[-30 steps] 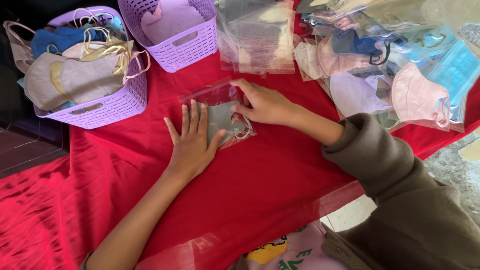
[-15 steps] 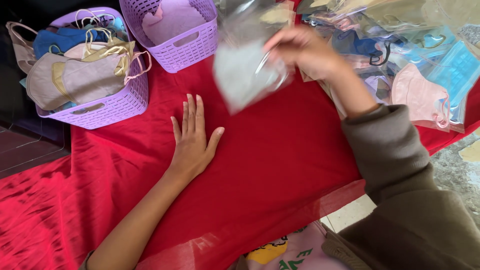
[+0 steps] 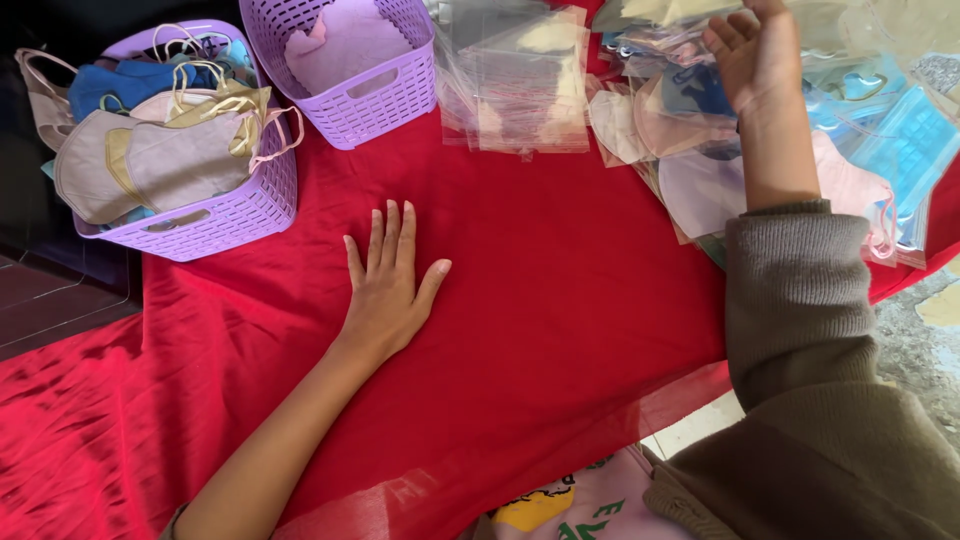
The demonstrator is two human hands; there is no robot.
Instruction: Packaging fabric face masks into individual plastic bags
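Bagged masks (image 3: pixel 850 150): a loose heap at the upper right of the frame — blue, pink and white face masks in clear sleeves, overlapping one another on the cloth.
Tabletop (image 3: pixel 560 300): covered by a red cloth, creased at the lower left; it fills the middle of the frame.
Near basket (image 3: pixel 200 215): lilac plastic, upper left, piled with beige, grey and blue masks whose ear loops hang over the rim.
Far basket (image 3: pixel 350 100): lilac too, top centre-left, just beside the near one, with pale pink masks inside.
Clear sleeves (image 3: pixel 520 90): a stack of empty see-through bags at top centre, between the far basket and the heap.
Right hand (image 3: pixel 755 55): raised over the heap at the upper right, in a grey-brown knitted sleeve; the grip is slack — fingers spread and lightly curled, holding nothing, the fingertips cut by the frame's top edge.
Left hand (image 3: pixel 390 290): flat on the cloth, centre-left, palm down, fingers straight and close together, thumb out; nothing under it or in it, well apart from the heap.
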